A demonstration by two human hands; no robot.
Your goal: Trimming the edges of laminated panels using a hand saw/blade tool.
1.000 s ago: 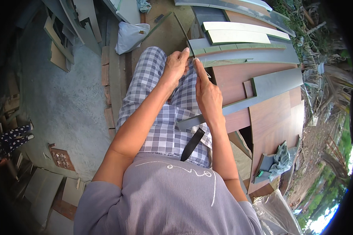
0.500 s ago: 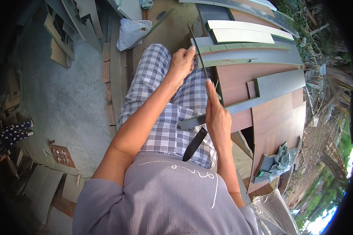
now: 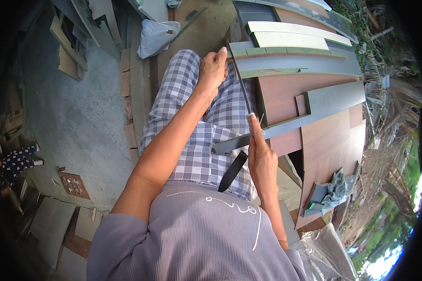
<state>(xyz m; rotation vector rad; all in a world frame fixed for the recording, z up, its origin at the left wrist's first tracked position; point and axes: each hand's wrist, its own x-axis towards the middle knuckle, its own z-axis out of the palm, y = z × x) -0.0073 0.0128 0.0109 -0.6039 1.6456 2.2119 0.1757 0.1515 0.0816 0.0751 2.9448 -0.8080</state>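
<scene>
My right hand (image 3: 262, 164) is wrapped around the handle of a saw, its index finger stretched along the tool. The long, thin saw blade (image 3: 241, 86) is seen nearly edge-on and slants up and left, away from me. It crosses the near end of a green-edged wooden strip (image 3: 290, 51), which has several cross lines along its edge. My left hand (image 3: 213, 70) is closed at that end of the strip, thumb on top, just left of the blade. Its fingertips are partly hidden. Below the strip lies a grey board (image 3: 314, 64).
White strips (image 3: 290, 41), brown panels (image 3: 286, 96) and a grey plank (image 3: 335, 100) lie on the right. A bluish cloth (image 3: 337, 189) rests on a panel. On the left are a white sack (image 3: 157, 38), leaning boards (image 3: 96, 30) and another person (image 3: 16, 164).
My right hand has drawn the saw back toward my body. My left hand has shifted slightly up and left, staying at the strip's end.
</scene>
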